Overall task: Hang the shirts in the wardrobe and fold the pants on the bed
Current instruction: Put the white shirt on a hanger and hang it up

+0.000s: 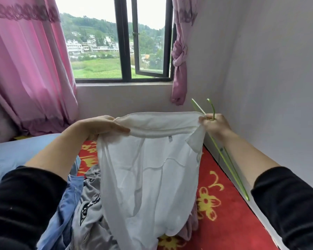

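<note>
The fingers (119, 128) of the left hand (101, 125) pinch one end of the white shirt's (148, 177) collar. The right hand (215, 125) is curled round the other end and a green hanger (229, 165). The shirt hangs between and below them, over a gray garment (90, 213), blue jeans (69, 204) and the bed (224, 222).

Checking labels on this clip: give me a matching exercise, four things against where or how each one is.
Things:
1 shirt
2 hanger
3 jeans
4 right curtain

States:
a tied in a knot
b heaped on the bed
c stretched between left hand and right hand
d gripped by the right hand only

Pairs: 1-c; 2-d; 3-b; 4-a
</note>
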A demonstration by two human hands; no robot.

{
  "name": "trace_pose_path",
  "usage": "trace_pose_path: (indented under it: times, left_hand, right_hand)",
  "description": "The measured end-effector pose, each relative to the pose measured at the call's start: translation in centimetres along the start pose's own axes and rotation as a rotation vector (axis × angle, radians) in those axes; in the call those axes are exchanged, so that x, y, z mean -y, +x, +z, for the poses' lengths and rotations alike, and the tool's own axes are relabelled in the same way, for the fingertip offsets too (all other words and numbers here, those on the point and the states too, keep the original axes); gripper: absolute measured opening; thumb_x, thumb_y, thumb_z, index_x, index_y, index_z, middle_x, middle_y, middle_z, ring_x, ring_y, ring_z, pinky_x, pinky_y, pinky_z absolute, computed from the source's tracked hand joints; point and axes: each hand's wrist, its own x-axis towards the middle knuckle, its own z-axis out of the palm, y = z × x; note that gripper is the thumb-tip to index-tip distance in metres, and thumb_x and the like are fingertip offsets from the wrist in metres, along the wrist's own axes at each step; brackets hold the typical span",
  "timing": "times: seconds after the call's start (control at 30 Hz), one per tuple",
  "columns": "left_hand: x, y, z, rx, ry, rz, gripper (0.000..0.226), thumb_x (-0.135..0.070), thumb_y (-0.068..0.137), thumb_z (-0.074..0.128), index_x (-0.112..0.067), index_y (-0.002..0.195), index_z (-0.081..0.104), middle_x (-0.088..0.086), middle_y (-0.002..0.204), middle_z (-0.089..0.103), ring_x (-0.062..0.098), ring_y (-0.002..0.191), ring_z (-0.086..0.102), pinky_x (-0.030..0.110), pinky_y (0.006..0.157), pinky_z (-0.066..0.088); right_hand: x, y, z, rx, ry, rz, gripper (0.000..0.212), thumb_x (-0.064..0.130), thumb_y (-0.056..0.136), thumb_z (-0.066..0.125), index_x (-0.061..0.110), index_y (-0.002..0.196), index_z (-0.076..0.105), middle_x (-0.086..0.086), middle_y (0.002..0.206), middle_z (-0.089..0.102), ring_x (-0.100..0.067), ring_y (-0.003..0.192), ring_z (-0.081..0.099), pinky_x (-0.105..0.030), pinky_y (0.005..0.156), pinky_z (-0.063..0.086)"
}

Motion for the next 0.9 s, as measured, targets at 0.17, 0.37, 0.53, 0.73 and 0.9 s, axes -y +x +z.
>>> trace_pose_path:
  times: [0.17,0.37,0.53,0.73,0.9]
  left_hand:
    - [1.9,2.5,1.9,-0.119,-0.084,-0.033,0.035,-0.025,0.085,0.07,0.0,0.108,0.067,0.005,0.076,0.063,0.016,0.059,0.053,0.024,0.059,0.045]
    - [2.3,4.1,3.8,-0.132,-0.084,-0.069,0.033,-0.032,0.086,0.068,-0.003,0.102,0.068,0.011,0.085,0.066,0.024,0.075,0.059,0.033,0.075,0.047]
    - [2.5,5.1,4.4,-0.141,-0.085,-0.033,0.024,-0.032,0.085,0.069,-0.008,0.09,0.068,0.007,0.081,0.067,0.017,0.07,0.062,0.035,0.076,0.055]
    - [1.3,5.3,6.3,-0.066,-0.103,0.011,0.03,-0.036,0.087,0.067,-0.007,0.095,0.068,0.007,0.078,0.064,0.019,0.066,0.058,0.035,0.073,0.052]
    - [-0.2,4.7,8.2,0.032,-0.199,0.058,0.033,-0.032,0.09,0.063,-0.003,0.107,0.062,0.006,0.073,0.052,0.013,0.057,0.043,0.025,0.056,0.036]
  right_hand:
    - [-0.6,-1.2,0.9,0.137,0.233,0.064,0.007,0.023,0.089,0.064,0.017,0.089,0.065,-0.004,0.064,0.05,-0.011,0.041,0.032,-0.016,0.035,0.022]
    - [-2.2,-2.5,0.2,0.366,0.427,0.11,0.011,0.019,0.092,0.058,0.014,0.091,0.068,-0.005,0.064,0.054,-0.009,0.041,0.03,-0.017,0.037,0.017]
    - [-5.1,-4.0,-0.2,0.671,0.417,0.244,0.012,0.018,0.088,0.061,0.012,0.08,0.067,-0.003,0.058,0.052,-0.007,0.038,0.028,-0.015,0.036,0.019]
    - [-5.2,-5.7,3.6,0.71,0.203,0.267,0.017,0.013,0.088,0.062,0.007,0.103,0.069,-0.002,0.064,0.056,-0.007,0.043,0.036,-0.018,0.038,0.026]
    - [-3.7,-6.7,8.5,0.568,0.193,0.184,0.068,0.003,0.086,0.061,0.014,0.146,0.031,-0.004,0.081,0.057,-0.007,0.049,0.049,-0.018,0.041,0.036]
